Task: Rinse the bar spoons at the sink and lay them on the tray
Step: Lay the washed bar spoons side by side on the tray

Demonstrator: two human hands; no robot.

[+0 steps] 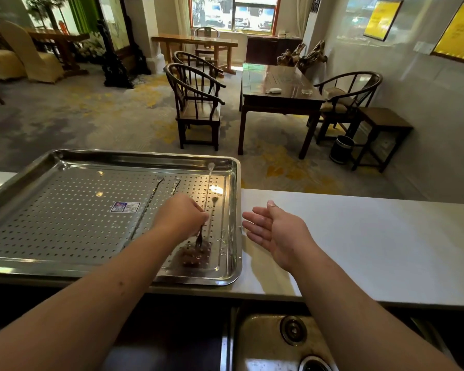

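Observation:
A perforated steel tray sits on the white counter. Two bar spoons lie side by side near its middle, handles pointing away from me. My left hand is over the tray's right part, fingers shut on a long bar spoon whose forked end touches the tray and whose far tip reaches the tray's far rim. My right hand hovers open, palm up and wet, just right of the tray. The steel sink is below the counter at the bottom.
A blue sticker is stuck on the tray floor. Water drops lie by the tray's right rim. Beyond the counter are wooden chairs, a dark table and a small bin.

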